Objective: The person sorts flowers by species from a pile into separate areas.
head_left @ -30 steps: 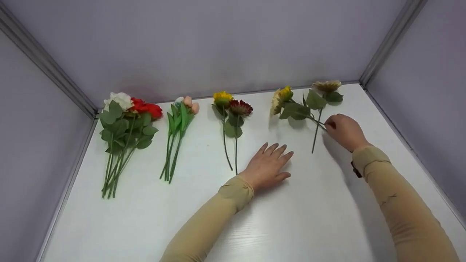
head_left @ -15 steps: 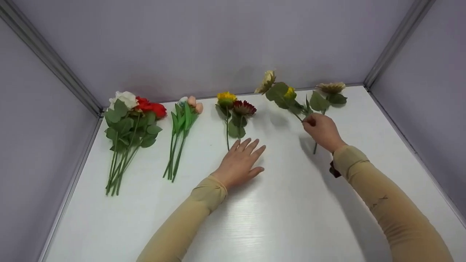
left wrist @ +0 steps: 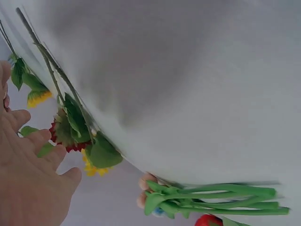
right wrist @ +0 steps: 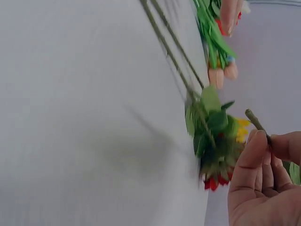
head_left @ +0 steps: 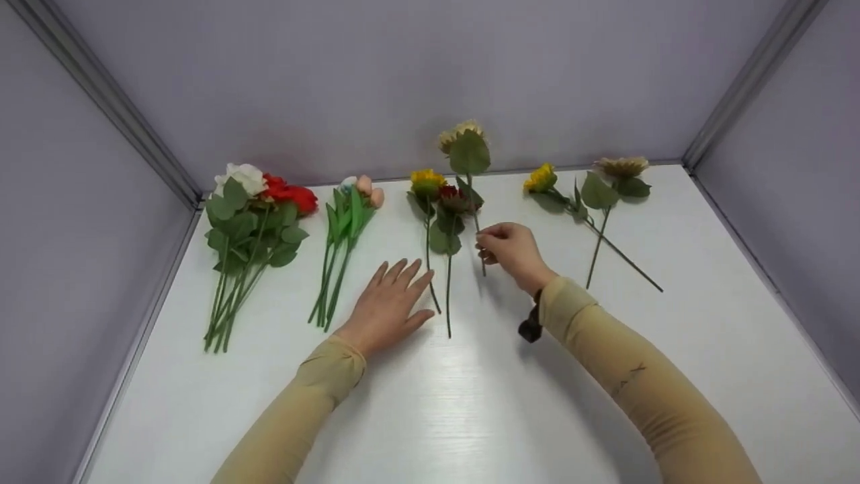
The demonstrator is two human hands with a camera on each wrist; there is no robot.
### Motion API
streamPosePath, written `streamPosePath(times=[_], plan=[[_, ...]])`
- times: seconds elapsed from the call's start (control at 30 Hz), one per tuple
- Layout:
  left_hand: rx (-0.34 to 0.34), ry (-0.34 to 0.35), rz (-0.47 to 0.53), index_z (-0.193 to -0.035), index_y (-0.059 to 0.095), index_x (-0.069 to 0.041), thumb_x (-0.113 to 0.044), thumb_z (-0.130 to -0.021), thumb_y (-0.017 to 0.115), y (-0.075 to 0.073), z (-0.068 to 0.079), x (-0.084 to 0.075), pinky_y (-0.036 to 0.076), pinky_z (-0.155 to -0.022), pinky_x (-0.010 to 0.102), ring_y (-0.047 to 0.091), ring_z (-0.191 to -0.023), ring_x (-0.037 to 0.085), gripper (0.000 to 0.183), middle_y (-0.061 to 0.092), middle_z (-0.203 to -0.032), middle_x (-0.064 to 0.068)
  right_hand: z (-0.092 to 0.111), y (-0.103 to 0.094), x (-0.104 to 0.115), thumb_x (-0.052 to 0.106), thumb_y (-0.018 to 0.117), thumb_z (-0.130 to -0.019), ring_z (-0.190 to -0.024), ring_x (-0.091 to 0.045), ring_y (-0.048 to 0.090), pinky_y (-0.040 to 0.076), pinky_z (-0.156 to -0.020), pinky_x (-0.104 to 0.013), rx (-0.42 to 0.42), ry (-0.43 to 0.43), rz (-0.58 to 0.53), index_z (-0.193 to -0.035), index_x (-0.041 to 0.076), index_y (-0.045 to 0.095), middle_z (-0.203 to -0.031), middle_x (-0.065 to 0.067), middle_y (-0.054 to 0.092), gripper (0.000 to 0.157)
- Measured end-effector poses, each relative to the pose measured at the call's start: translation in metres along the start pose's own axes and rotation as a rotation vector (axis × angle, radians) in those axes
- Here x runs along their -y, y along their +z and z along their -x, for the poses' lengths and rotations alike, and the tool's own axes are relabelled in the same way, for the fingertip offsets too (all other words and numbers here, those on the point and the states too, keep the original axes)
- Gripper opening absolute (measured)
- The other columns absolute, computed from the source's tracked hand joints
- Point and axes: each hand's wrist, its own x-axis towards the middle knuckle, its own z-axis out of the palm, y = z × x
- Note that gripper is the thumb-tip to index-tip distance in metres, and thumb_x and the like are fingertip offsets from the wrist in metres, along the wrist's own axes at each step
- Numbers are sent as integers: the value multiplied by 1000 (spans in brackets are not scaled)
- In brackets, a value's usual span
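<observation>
My right hand (head_left: 514,252) pinches the stem of a cream artificial flower (head_left: 468,151) between thumb and fingers. The bloom points up toward the back wall, and its leaves overlap a dark red flower (head_left: 454,199) in the head view. In the right wrist view the cut end of the stem (right wrist: 256,120) pokes out past the fingertips. Beside the red flower lies a yellow one (head_left: 427,183), their stems side by side. My left hand (head_left: 390,309) is spread flat, fingers straight and holding nothing, between these stems and the tulips (head_left: 346,222).
White and red roses (head_left: 252,215) lie in a bunch at the left. Toward the right, a yellow flower (head_left: 541,178) and a beige flower (head_left: 619,168) lie with crossed stems. Grey panels (head_left: 430,81) enclose the white table (head_left: 430,417) at the back and sides.
My right hand has carried the cream flower left, away from the yellow and beige pair, to beside the red flower. My left hand has shifted left, uncovering the stems there.
</observation>
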Motion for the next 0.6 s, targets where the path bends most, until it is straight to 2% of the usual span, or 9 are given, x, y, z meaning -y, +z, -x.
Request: streamPosePath(times=[0.13, 0.27, 0.43, 0.6], plan=[[5, -34, -3, -162, 34, -17, -55, -105, 49, 0, 20, 15, 11, -125, 52, 21, -154, 32, 70, 28, -167, 11, 4, 35, -1, 9, 67, -99, -81, -20, 68, 60, -72, -30, 34, 32, -90, -113, -7, 67, -100, -19, 69, 21], [1, -64, 6, -161, 35, -17, -54, -105, 50, 1, 34, 25, 11, -124, 53, 22, -153, 33, 70, 29, -166, 11, 4, 58, -4, 7, 68, -98, -81, -21, 69, 61, -73, -33, 42, 43, -114, -110, -7, 68, -100, -19, 69, 18], [28, -87, 14, -162, 33, -17, -54, -104, 50, 3, 45, 28, 10, -125, 52, 21, -154, 32, 71, 28, -167, 11, 1, 73, -13, 5, 69, -96, -79, -20, 69, 62, -75, -35, 41, 75, -66, -109, -6, 69, -97, -17, 70, 16], [28, -74, 18, -161, 34, -15, -54, -105, 50, 8, 51, 25, 11, -125, 51, 22, -153, 33, 70, 29, -166, 12, -3, 81, -21, 4, 70, -94, -68, -19, 70, 60, -65, -32, 44, 101, 43, -109, -4, 65, -90, -17, 72, 18]])
